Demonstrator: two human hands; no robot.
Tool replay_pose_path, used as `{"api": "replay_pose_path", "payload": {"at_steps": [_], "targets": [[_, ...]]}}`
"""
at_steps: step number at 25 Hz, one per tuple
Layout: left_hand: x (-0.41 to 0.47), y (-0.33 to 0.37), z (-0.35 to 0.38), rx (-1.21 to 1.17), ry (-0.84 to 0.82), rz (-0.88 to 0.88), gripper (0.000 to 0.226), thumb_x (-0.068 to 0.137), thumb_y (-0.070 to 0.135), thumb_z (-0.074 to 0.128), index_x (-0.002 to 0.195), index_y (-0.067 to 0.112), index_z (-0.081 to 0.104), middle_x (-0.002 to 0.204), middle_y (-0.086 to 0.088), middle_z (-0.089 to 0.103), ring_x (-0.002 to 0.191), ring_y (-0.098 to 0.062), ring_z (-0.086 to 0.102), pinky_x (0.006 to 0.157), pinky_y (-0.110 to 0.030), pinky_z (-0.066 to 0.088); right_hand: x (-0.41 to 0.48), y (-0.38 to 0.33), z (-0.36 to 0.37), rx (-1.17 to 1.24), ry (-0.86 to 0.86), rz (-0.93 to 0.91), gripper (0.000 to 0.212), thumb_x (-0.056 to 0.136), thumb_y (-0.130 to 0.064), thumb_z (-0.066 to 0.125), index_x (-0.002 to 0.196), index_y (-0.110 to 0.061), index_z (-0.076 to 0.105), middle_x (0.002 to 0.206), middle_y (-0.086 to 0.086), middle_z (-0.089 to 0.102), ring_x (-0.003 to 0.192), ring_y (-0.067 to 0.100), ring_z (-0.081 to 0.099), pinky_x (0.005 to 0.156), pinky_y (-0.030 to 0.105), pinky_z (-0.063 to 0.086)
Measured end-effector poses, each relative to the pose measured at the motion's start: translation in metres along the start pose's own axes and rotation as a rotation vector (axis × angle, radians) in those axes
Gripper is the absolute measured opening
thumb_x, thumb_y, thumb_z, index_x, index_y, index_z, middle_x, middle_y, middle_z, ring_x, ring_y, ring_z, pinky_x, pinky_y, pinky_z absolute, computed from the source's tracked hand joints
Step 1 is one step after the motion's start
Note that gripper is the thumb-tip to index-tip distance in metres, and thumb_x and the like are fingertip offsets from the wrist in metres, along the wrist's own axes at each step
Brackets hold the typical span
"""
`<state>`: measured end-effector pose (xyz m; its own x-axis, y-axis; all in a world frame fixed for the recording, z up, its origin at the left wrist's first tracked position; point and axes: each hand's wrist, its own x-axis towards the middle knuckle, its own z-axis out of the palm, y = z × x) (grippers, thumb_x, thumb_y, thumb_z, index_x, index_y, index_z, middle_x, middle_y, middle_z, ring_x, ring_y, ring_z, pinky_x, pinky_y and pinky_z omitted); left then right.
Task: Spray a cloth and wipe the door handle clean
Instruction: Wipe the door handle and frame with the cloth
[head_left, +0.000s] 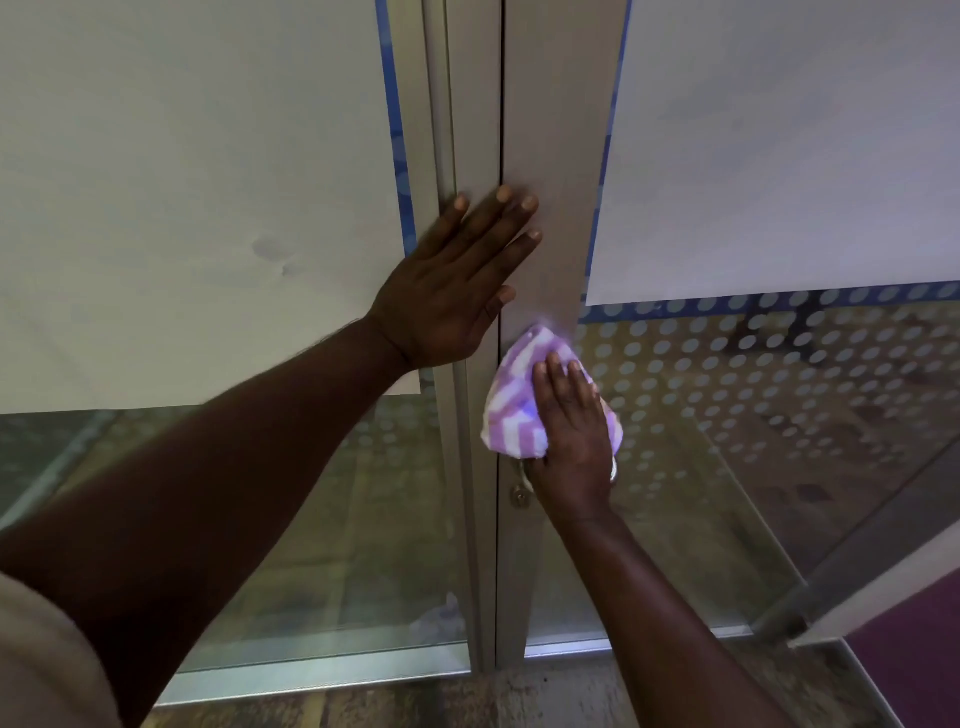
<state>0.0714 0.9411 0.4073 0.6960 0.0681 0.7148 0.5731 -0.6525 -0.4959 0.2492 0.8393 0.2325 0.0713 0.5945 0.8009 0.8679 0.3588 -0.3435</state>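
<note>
A purple and white striped cloth (511, 405) is bunched against the grey metal door frame (556, 156), covering the door handle. My right hand (569, 441) lies over the cloth and presses it onto the handle, fingers fairly straight and pointing up. Only a bit of silver metal shows at the hand's right edge. A small round lock cylinder (519, 497) sits just below the cloth. My left hand (457, 275) rests flat on the frame above, fingers spread across the door's vertical seam.
Glass door panels stand on both sides, with white paper sheets (182, 208) taped over the upper glass and frosted dots (753, 374) lower down. A metal floor threshold (322, 670) runs along the bottom. A purple carpet edge (914, 670) lies at lower right.
</note>
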Motion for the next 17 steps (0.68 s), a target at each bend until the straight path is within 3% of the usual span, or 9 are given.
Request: {"api": "replay_pose_path", "payload": {"at_steps": [4, 10, 17], "targets": [[-0.001, -0.002, 0.007, 0.052, 0.019, -0.006, 0.052, 0.111, 0.023, 0.045, 0.157, 0.0, 0.043, 0.164, -0.025, 0.041, 0.154, -0.043, 0.037, 0.129, -0.056, 0.021, -0.003, 0.002, 0.013, -0.113, -0.062, -0.024, 0.077, 0.082, -0.001, 0.08, 0.152, -0.01, 0.051, 0.16, 0.009, 0.046, 0.154, 0.033, 0.031, 0.125, 0.054, 0.026], [-0.001, -0.001, 0.009, 0.053, 0.04, -0.007, 0.053, 0.112, 0.025, 0.042, 0.158, 0.0, 0.042, 0.164, -0.025, 0.041, 0.153, -0.043, 0.038, 0.128, -0.057, 0.023, -0.029, 0.015, 0.019, -0.184, -0.159, -0.049, 0.087, 0.071, -0.001, 0.087, 0.15, -0.013, 0.054, 0.157, 0.006, 0.051, 0.151, 0.034, 0.037, 0.12, 0.058, 0.034], [0.0, 0.0, 0.011, 0.069, 0.042, -0.012, 0.053, 0.113, 0.027, 0.036, 0.159, 0.0, 0.041, 0.164, -0.024, 0.04, 0.154, -0.042, 0.037, 0.129, -0.055, 0.019, -0.012, 0.017, 0.008, -0.189, -0.21, -0.138, 0.095, 0.065, -0.002, 0.088, 0.152, -0.013, 0.051, 0.161, 0.004, 0.046, 0.153, 0.032, 0.032, 0.123, 0.059, 0.026]]}}
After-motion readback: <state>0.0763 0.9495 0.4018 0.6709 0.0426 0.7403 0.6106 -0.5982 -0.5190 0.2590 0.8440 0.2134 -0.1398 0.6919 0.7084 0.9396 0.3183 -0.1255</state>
